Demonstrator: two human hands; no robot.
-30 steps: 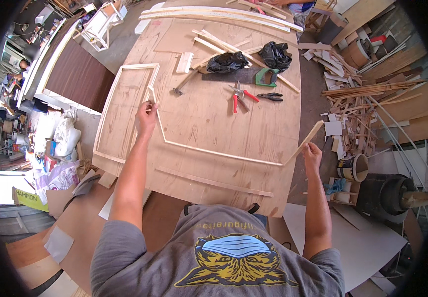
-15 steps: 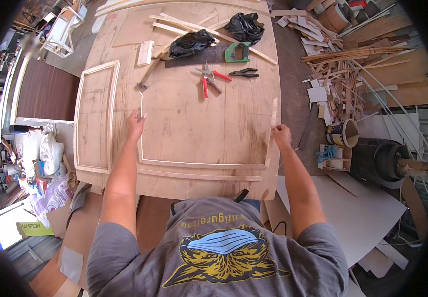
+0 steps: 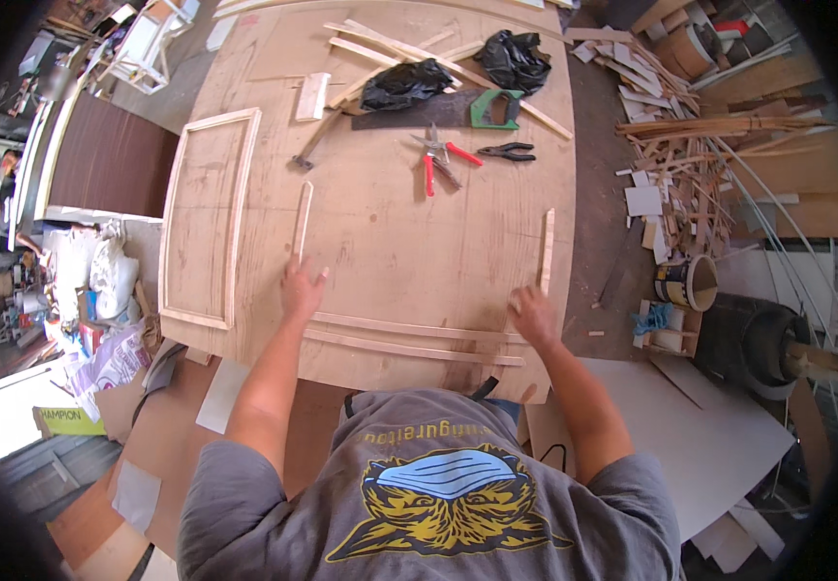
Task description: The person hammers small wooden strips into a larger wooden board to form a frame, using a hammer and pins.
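Observation:
My left hand [image 3: 301, 289] is open, its fingers spread at the lower end of the left upright wood strip [image 3: 304, 218]. My right hand [image 3: 534, 316] is over the near right corner, its fingers loosely bent and apart, at the lower end of the right upright strip [image 3: 548, 250]. Between the hands a crosswise strip [image 3: 419, 330] runs along the near side, its right end hidden by my right hand. Another loose strip [image 3: 419, 350] lies just nearer to me, roughly parallel to it. All rest on a plywood tabletop [image 3: 419, 252].
A rectangular wood frame [image 3: 247, 160] lies at the left. Farther up are a hammer [image 3: 316, 142], a green-handled saw [image 3: 419, 111], red-handled snips [image 3: 433, 155], black pliers [image 3: 507, 151] and black plastic bags [image 3: 516, 63]. Wood scraps [image 3: 666, 165] and a bucket [image 3: 687, 282] stand off to the right.
Both hands have come nearer to me along the upright strips, down to their lower ends. My right hand has let go of the right strip's middle. The whole view has shifted slightly.

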